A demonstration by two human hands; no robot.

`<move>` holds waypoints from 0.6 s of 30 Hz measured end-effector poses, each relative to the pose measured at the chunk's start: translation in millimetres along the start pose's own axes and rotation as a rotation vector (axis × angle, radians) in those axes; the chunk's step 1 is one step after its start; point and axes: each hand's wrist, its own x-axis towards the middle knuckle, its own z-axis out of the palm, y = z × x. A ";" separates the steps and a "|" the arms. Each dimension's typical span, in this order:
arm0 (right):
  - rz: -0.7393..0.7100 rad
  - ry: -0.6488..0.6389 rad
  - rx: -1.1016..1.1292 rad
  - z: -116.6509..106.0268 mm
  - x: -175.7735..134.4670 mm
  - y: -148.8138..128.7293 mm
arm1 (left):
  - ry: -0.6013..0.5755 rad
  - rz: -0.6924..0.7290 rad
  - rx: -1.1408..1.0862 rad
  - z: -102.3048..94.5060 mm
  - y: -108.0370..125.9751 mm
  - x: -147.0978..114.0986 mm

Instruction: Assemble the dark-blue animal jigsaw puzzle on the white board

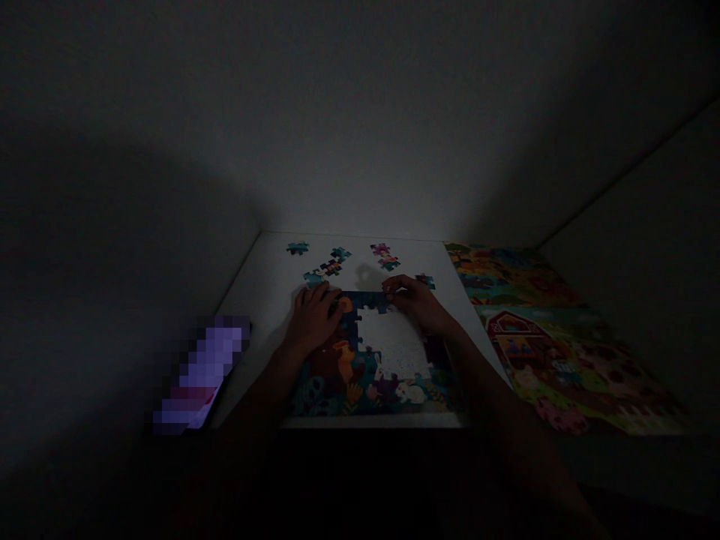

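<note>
A partly assembled jigsaw puzzle (329, 397) lies on the white table, with dark edges, white rabbits and an orange animal in its picture. Its middle is a pale open gap. My left hand (315, 315) rests with spread fingers over the puzzle's upper left corner. At the top edge, right of the middle, my right hand (416, 300) is closed in a pinch on a dark puzzle piece (390, 298), partly hidden by the fingers. Near the left fingertips lies a loose teal piece (313, 278). Another loose piece (426, 281) is just beyond the right hand.
More loose pieces lie toward the back: a teal one (298, 247), a small cluster (334, 265) and a pink pair (385, 256). Two colourful picture sheets (562, 367) are on the right. A lit phone-like screen (205, 375), pixelated, is at the left edge. The room is dim.
</note>
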 end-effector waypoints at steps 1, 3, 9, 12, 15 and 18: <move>0.014 -0.050 0.039 4.0 -2.9 -4.8 | 0.009 0.006 -0.011 0.1 -0.3 -0.1; 0.067 -0.140 0.111 11.4 -7.4 -13.6 | 0.022 0.025 -0.035 -0.2 -0.9 -0.1; 0.205 -0.349 0.159 21.5 -12.7 -21.2 | 0.053 0.093 -0.127 -4.0 -1.7 0.9; 0.214 -0.418 0.141 22.8 -12.8 -17.1 | 0.066 0.114 -0.151 -4.7 -2.1 0.7; 0.195 -0.458 0.072 24.2 -12.2 -14.7 | 0.074 0.109 -0.164 -3.2 -2.8 0.4; 0.187 -0.468 0.048 25.5 -11.7 -15.1 | 0.064 0.107 -0.169 -0.9 -3.5 0.5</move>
